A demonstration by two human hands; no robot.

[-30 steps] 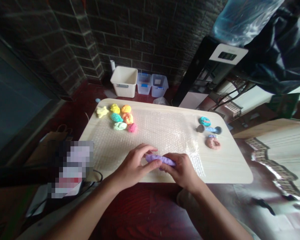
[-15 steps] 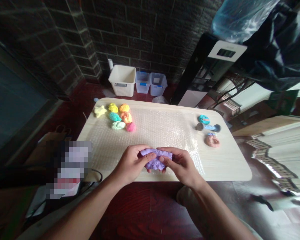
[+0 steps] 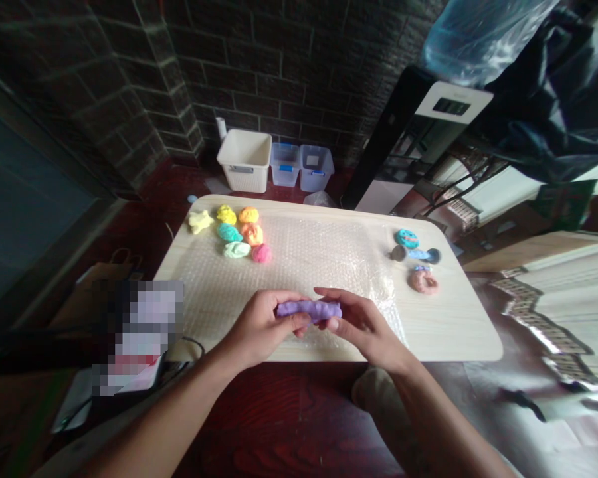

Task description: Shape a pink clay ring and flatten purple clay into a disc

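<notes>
A lumpy strip of purple modelling clay [image 3: 309, 309] is held above the front of the table, seen narrow side on. My left hand [image 3: 269, 322] pinches its left part between thumb and fingers. At its right end, my right hand [image 3: 359, 323] supports it with curled fingers and thumb, the forefinger lifted off the clay. Below lies a sheet of bubble wrap [image 3: 319, 252]. Several soft clay lumps rest at the table's back left, among them a pink one [image 3: 261, 253], a pale green one [image 3: 236, 249] and an orange one [image 3: 252, 234].
On the table's [image 3: 458, 325] right side are a teal round clay piece [image 3: 407, 238], a dumbbell-shaped piece [image 3: 416, 254] and a pinkish-brown clay ring [image 3: 424, 281]. Behind the table stand a cream bin [image 3: 244, 162] and two clear boxes [image 3: 285, 166]. A water dispenser [image 3: 403, 146] stands back right.
The purple clay has turned from its broad, bumpy face to a narrow edge. My right forefinger has lifted, and my right thumb has moved to the clay's lower side.
</notes>
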